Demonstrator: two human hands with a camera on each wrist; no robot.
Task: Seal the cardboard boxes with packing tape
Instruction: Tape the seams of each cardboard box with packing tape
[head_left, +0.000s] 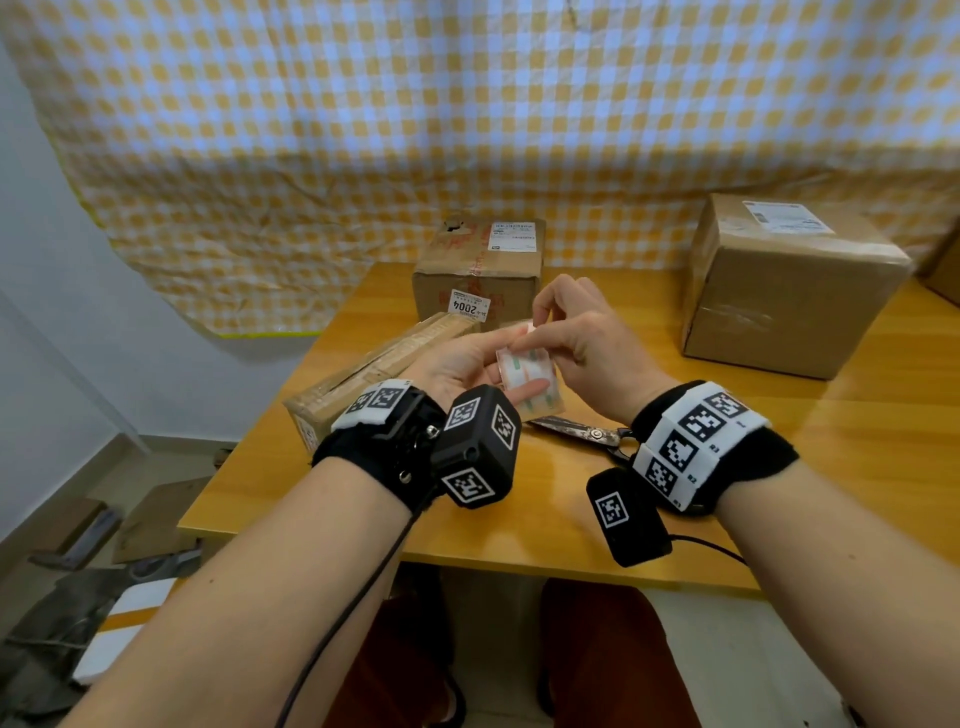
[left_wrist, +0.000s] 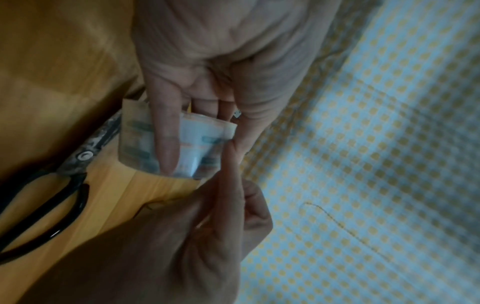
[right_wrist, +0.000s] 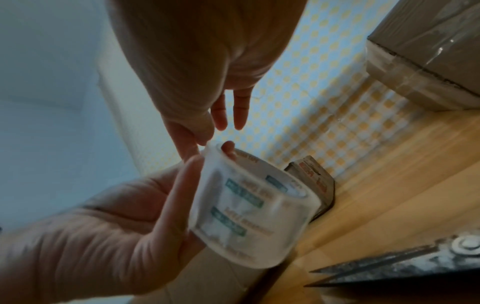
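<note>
A clear packing tape roll (head_left: 535, 400) with green print is held above the wooden table (head_left: 571, 519). My left hand (head_left: 514, 364) grips it, fingers curled through and around the roll (right_wrist: 249, 205). My right hand (head_left: 535, 332) rests a fingertip (left_wrist: 230, 148) on the roll's outer surface (left_wrist: 135, 148); no loose tape end shows. A long flat cardboard box (head_left: 384, 374) lies under my left hand. A taped box with labels (head_left: 478, 270) stands behind the hands. A large box (head_left: 779, 280) stands at the right.
Old scissors (head_left: 582, 431) with black handles lie shut on the table just below my right hand, also seen in the left wrist view (left_wrist: 85, 156). A yellow checked cloth (head_left: 467, 130) hangs behind the table. Clutter lies on the floor at the left (head_left: 78, 571).
</note>
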